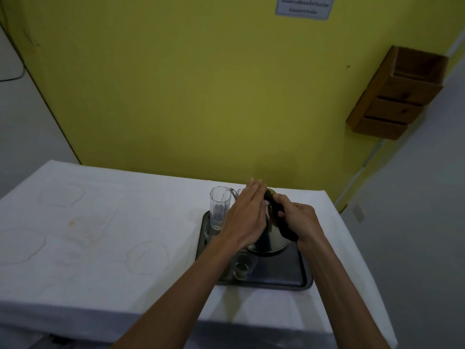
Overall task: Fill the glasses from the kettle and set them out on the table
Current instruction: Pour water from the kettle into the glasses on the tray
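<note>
A person tips a steel kettle [273,230] on a dark tray [281,278], right hand [300,220] in a closed grip on its black handle, left hand [247,215] flat, apparently steadying the lid. Water enters the tall glass [219,206]; overtilting could flood it.

White sign [305,7] w/ two lines of dark print, high on yellow wall [176,84] above wooden rack [395,96]; too blurred to read.
</note>
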### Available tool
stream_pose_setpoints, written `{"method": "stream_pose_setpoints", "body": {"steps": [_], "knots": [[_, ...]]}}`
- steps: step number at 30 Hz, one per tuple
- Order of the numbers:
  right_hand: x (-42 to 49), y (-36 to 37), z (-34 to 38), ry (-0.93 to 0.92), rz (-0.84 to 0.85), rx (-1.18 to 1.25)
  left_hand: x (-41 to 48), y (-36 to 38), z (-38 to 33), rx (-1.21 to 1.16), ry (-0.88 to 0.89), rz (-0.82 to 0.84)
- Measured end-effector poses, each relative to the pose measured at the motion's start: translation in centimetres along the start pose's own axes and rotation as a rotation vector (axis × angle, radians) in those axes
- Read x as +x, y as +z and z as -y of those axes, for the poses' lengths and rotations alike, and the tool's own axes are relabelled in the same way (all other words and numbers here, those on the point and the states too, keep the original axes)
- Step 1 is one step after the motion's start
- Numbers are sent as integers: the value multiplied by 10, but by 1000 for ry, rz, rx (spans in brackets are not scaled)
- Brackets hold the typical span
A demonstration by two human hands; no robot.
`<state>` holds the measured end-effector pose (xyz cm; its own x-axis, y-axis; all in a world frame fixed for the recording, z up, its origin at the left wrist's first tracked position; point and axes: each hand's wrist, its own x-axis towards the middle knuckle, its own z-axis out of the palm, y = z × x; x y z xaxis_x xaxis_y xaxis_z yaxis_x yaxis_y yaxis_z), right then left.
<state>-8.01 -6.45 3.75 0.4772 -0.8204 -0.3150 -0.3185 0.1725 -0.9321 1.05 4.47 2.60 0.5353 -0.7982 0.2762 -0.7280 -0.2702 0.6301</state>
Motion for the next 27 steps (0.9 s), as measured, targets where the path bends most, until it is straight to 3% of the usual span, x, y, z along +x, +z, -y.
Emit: {"method": "stream_pose_setpoints", "body": {"steps": [27], "knots": [[2, 0, 2, -11, 15, -46, 0, 0, 1, 12, 0, -5]]}}
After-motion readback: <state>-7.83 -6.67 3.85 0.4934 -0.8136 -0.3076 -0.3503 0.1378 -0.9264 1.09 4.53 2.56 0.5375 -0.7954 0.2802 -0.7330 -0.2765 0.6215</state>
